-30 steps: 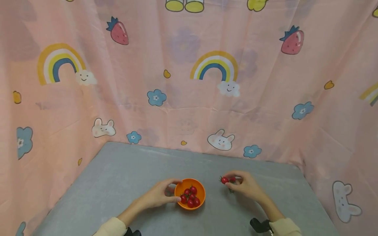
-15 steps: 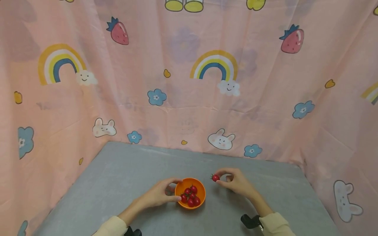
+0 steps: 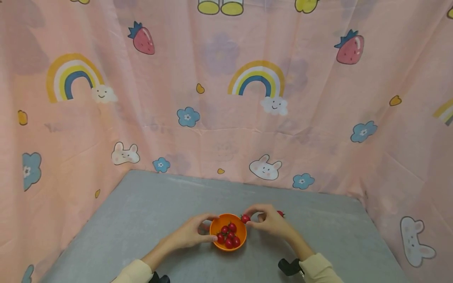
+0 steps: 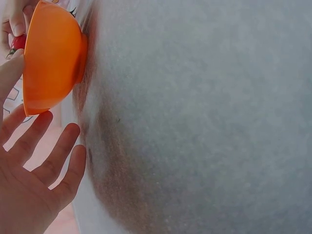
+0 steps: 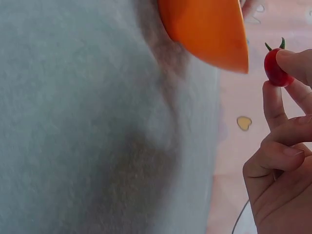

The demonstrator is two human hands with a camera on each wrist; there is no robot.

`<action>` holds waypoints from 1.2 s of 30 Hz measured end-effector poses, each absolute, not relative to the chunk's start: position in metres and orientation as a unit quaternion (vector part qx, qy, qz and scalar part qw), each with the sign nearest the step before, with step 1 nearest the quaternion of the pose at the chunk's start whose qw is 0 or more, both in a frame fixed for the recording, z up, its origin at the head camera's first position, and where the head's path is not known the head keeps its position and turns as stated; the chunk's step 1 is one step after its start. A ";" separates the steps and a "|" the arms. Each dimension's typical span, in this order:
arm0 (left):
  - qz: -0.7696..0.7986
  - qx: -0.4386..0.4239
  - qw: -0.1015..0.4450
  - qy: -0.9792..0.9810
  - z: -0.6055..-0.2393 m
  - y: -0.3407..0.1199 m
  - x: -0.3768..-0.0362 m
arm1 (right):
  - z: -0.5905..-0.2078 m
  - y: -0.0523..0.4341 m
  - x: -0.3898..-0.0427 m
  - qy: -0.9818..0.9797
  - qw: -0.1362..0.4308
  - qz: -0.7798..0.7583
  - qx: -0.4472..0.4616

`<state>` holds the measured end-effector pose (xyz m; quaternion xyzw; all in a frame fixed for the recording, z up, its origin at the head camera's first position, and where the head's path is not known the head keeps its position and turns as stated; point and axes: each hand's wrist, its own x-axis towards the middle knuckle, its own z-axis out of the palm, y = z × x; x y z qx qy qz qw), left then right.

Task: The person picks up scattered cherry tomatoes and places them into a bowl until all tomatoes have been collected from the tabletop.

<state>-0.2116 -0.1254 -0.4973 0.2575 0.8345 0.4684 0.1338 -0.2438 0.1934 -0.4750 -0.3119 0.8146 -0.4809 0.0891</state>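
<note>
In the head view an orange bowl [image 3: 225, 219] stands on the table with several red cherry tomatoes [image 3: 229, 236] inside. My left hand [image 3: 191, 232] holds it at the left side, thumb and fingers at its rim. The left wrist view shows the bowl [image 4: 52, 61] side-on, its wall hiding what is inside. Between thumb and fingertips my right hand [image 3: 269, 221] pinches one cherry tomato [image 5: 278, 68] with green sepals, at the bowl's right rim and slightly above it. Another tomato [image 3: 280, 213] lies behind the right hand, partly hidden by it.
The grey table [image 3: 170, 196] runs back to a pink patterned curtain [image 3: 219, 145], which also hangs along both sides. Dark wrist mounts [image 3: 289, 267] sit on both forearms near the cuffs.
My right hand has carried the pinched tomato leftward to the bowl's right rim, and the tomato behind the hand shows on its right side. The left hand and bowl have stayed put.
</note>
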 end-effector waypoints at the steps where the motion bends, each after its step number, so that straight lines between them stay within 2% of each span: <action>1: 0.469 0.257 0.135 0.834 -0.497 -0.125 -0.212 | -0.475 0.192 -0.243 0.814 0.094 -0.481 -0.313; 15: 0.474 0.255 0.138 0.831 -0.497 -0.125 -0.212 | -0.478 0.186 -0.237 0.814 0.135 -0.479 -0.301; 27: 0.472 0.262 0.134 0.831 -0.496 -0.125 -0.210 | -0.477 0.220 -0.236 0.800 0.086 -0.512 -0.302; 36: 0.471 0.257 0.136 0.833 -0.497 -0.125 -0.211 | -0.482 0.253 -0.234 0.828 0.044 -0.493 -0.265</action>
